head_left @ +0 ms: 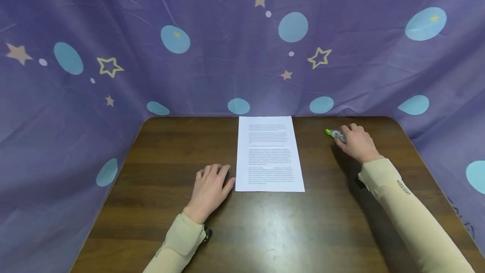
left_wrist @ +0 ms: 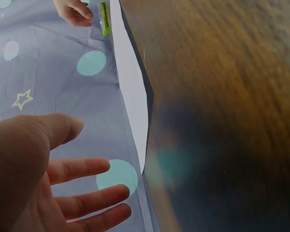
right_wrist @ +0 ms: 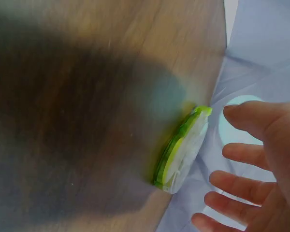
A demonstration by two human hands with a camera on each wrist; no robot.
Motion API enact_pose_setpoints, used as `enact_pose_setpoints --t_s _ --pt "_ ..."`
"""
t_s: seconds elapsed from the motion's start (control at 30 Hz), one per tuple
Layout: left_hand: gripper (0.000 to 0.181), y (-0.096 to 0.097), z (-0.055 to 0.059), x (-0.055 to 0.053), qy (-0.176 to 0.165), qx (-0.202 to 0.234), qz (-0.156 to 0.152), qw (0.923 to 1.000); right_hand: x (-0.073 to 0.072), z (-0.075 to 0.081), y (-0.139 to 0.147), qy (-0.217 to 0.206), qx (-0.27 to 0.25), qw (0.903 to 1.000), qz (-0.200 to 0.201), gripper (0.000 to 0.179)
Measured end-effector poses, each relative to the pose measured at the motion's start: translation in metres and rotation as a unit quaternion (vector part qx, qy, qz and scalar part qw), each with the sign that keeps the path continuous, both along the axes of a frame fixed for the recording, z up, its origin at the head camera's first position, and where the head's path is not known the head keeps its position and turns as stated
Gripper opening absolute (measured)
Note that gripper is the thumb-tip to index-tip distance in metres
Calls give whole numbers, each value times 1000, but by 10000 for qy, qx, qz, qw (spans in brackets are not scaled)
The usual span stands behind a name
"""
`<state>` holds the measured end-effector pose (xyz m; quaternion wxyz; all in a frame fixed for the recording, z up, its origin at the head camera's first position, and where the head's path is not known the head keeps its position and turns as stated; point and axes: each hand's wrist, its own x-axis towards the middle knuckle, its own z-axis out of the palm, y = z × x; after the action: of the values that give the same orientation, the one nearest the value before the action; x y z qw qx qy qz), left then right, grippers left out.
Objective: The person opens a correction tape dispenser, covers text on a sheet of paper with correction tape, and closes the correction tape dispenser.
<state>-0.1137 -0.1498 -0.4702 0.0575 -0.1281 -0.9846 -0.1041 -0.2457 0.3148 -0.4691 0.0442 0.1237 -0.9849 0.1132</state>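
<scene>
Head view, left hand: held just beside the printed sheet.
Head view, right hand: poised at the correction tape, laid on the table.
Left wrist view: hand is half-spread, nothing gripped.
Right wrist view: hand is loosely spread, nothing grasped.

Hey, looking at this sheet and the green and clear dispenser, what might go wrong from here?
Two risks stand out. The right hand is open beside the dispenser, not gripping it, so a clumsy reach might nudge it across the table. The printed sheet reaches the table's far edge by the curtain, and the left hand is beside it rather than on top, so the paper might shift or crumple if pushed.
</scene>
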Motion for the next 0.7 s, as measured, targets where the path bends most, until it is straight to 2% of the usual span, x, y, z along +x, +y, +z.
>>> enact_pose_setpoints --t_s 0.23,0.5,0.7 --pt "45 -1 1 2 51 -32 0 10000 -11 -6 4 -532 56 9984 -193 56" --pt "44 -1 1 3 37 -87 17 10000 -22 -9 5 -954 -325 9947 -221 59" --pt "45 -1 0 4 -16 -17 10 10000 -28 -8 7 -1139 -119 9932 -220 55"
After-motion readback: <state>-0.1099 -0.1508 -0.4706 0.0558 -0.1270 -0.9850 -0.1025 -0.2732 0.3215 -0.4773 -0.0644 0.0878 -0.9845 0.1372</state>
